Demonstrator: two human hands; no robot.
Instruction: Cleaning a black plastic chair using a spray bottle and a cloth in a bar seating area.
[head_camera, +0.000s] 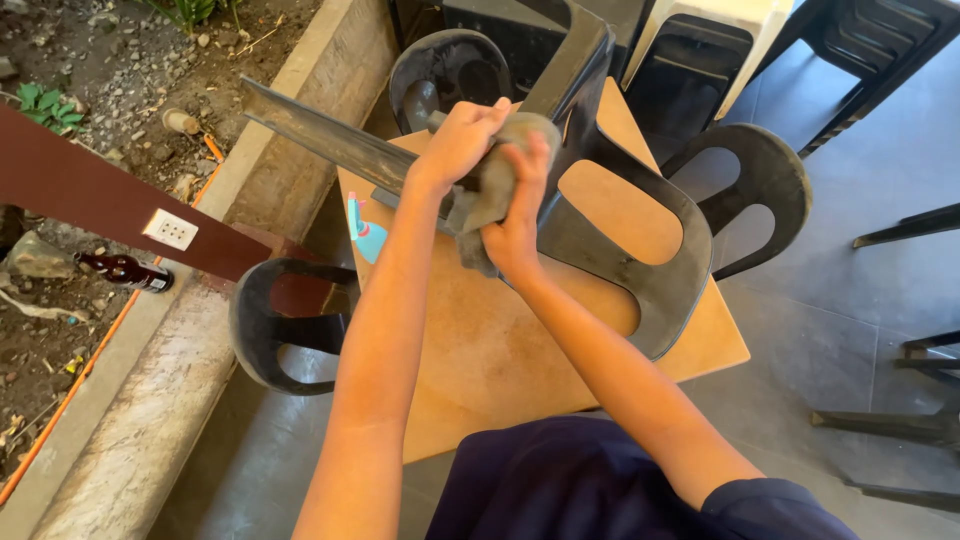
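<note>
A black plastic chair (620, 240) lies tipped over on a light wooden table (500, 350), its legs pointing away to the upper left. A grey cloth (490, 190) is wrapped around part of the chair near the seat. My left hand (462, 142) is closed over the top of the cloth where it meets the chair. Just below it, my right hand (515, 228) grips the cloth from underneath. The two hands touch each other.
A teal and pink spray bottle (364, 236) lies on the table's left edge. Black chairs stand at the left (285, 330), behind (445, 75) and to the right (765, 180). A concrete kerb (170, 380) borders dirt holding a brown bottle (125, 270).
</note>
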